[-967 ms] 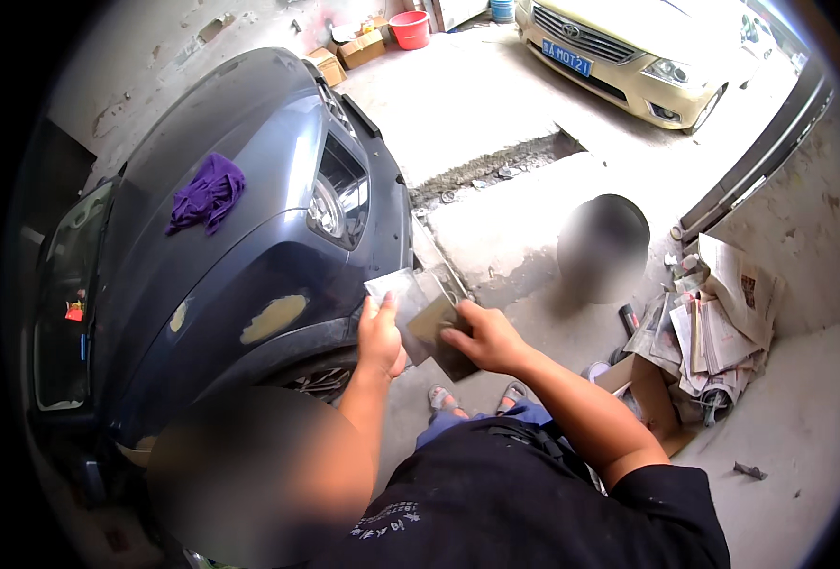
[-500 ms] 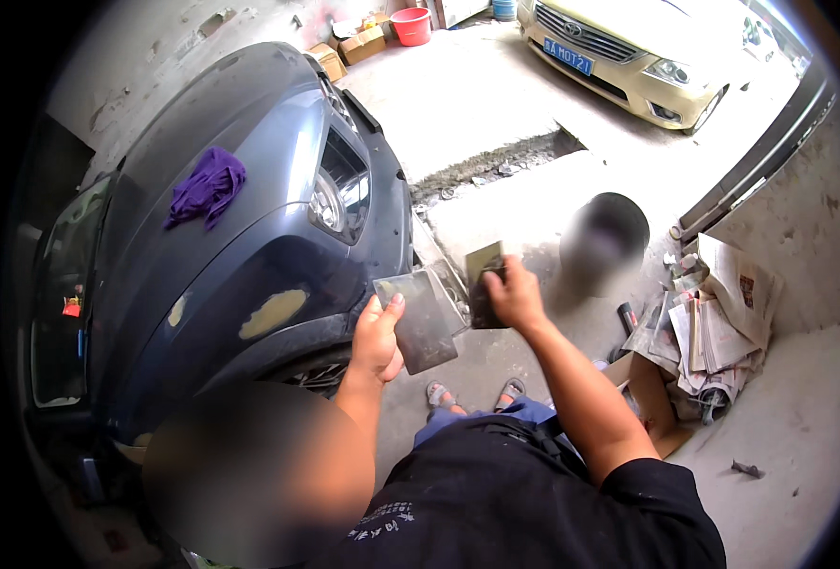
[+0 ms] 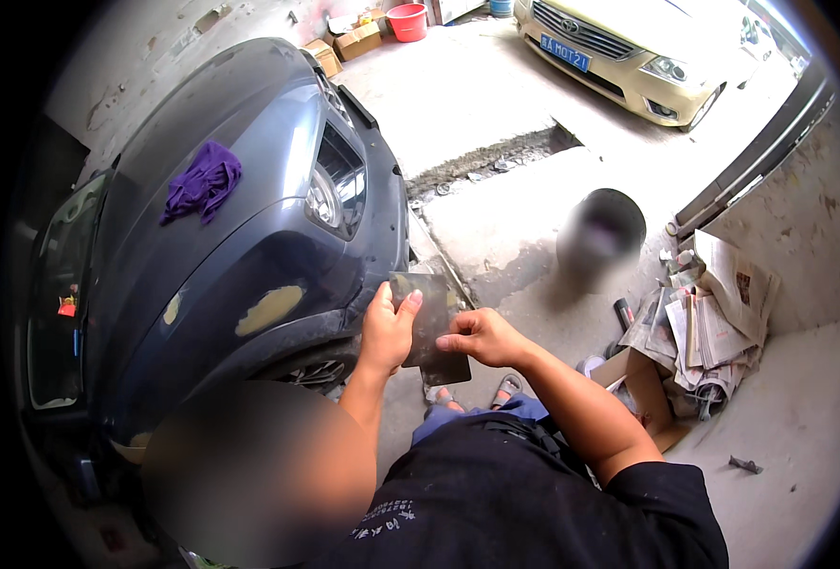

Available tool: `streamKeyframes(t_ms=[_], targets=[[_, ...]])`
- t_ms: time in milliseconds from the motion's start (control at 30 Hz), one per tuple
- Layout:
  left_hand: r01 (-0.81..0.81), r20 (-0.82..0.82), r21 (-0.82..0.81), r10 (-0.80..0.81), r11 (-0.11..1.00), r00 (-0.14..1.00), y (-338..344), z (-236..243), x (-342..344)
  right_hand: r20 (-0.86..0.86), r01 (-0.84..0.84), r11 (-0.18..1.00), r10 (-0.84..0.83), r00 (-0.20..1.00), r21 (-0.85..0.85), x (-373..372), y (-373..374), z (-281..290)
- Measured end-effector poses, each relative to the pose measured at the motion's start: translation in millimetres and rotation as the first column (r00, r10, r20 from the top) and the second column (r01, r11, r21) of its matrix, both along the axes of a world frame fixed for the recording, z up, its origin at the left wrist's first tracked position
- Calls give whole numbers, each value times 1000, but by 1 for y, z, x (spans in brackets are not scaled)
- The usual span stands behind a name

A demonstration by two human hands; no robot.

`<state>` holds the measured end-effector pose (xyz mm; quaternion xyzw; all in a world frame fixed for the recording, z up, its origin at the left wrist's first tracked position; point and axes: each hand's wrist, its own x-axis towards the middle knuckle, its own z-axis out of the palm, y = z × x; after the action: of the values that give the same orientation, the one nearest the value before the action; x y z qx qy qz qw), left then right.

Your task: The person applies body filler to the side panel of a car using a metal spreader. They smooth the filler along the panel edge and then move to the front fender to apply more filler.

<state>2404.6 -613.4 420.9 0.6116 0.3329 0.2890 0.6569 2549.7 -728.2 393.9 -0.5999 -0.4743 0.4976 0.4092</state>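
Observation:
My left hand grips a thin grey rectangular plate by its left edge, thumb on top. My right hand is closed in a pinch on a darker flat rectangular piece, which lies over or against the plate's lower part. How far the two overlap I cannot tell. Both hands are in front of my body, beside the front fender of a dark blue car. On the fender are a large yellowish filler patch and a smaller patch.
A purple cloth lies on the hood. At right are a newspaper pile, an open cardboard box and a blurred dark round thing. Beyond a broken floor trench stand a cream car and a red bucket.
My right hand has moved left and down, bringing its dark piece onto the plate. My left hand has shifted slightly right, and the plate stands more upright in view.

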Motion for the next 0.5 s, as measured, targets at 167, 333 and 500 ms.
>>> streamKeyframes(t_ms=[167, 333, 500], targets=[[240, -246, 105, -209, 965, 946, 4, 4, -8, -170, 294, 954, -281, 944, 55, 20, 7, -1], [-12, 151, -481, 96, 877, 984, 12, 5, -15, -226, 557, 793, -511, 829, 248, 56, 9, 9], [208, 381, -743, 147, 636, 913, 26, -7, -23, -297, 191, 962, -127, 946, 195, -5, -11, 44]])
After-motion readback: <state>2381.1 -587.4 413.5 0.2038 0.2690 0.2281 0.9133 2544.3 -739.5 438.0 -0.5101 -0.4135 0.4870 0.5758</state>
